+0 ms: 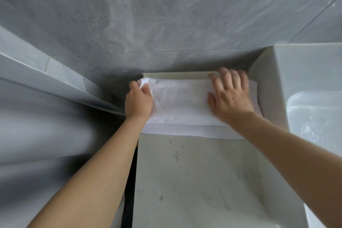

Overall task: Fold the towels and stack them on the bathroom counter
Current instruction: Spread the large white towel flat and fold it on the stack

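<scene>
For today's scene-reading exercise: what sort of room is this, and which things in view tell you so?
Most likely a bathroom: grey stone-look wall tiles, a pale marble-look counter and what looks like a white basin at the right. A white towel lies on the counter.

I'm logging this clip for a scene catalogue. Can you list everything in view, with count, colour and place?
towel: one, white, folded, at the back of the counter against the wall
counter: one, pale marble, centre and lower right
sink: one, white, right edge
wall: grey stone tiles, across the top
ledge: one, grey, left, running to the counter's corner
left hand: one, fingers pinching the towel's left end
right hand: one, blurred, fingers spread flat on the towel's right part
</scene>
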Demonstrator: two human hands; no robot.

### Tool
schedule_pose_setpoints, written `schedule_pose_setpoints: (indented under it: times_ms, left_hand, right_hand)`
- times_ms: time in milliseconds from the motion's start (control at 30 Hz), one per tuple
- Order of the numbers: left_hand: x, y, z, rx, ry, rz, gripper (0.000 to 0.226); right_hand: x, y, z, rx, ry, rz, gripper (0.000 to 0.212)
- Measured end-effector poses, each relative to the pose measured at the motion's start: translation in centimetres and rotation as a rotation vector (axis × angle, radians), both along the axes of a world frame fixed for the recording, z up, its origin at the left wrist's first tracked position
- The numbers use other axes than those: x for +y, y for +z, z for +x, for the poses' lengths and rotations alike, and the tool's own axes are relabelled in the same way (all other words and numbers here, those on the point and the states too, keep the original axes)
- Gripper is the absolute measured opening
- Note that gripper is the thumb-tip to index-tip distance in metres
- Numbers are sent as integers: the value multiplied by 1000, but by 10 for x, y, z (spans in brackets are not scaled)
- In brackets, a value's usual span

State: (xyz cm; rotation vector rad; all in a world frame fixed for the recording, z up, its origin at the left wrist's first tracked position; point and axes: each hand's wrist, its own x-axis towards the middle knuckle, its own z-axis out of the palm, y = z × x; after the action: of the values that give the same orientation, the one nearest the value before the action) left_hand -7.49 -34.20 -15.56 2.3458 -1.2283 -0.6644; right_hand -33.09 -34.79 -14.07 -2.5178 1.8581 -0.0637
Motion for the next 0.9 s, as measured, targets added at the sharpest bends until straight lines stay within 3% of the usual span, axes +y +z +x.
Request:
schedule_pose_setpoints:
  times_ms: [133, 233, 400, 467, 600, 733, 900]
  left_hand:
    - [15, 4, 16, 21, 40, 119, 32]
    - [25, 4, 21, 71, 42, 142, 34]
    - [9, 10, 22, 444, 146, 290, 39]
    - [5, 13, 21, 500, 123, 316, 35]
    - [-5, 10, 10, 407, 52, 173, 36]
    - [3, -1, 5, 47, -14, 57, 46]
    - [17, -13, 2, -81, 8, 14, 52]
  right_hand:
    - [22, -26, 1, -47, -26, 254, 71]
    - [19, -42, -4, -62, -42, 217, 69]
    - [18, -47, -4, -92, -43, 177, 66]
    - [18, -48, -6, -94, -33, 172, 66]
    - [17, -50, -6, -79, -26, 180, 66]
    - [10, -45, -19, -33, 45, 200, 68]
    - [6, -43, -38, 0, -162, 147, 75]
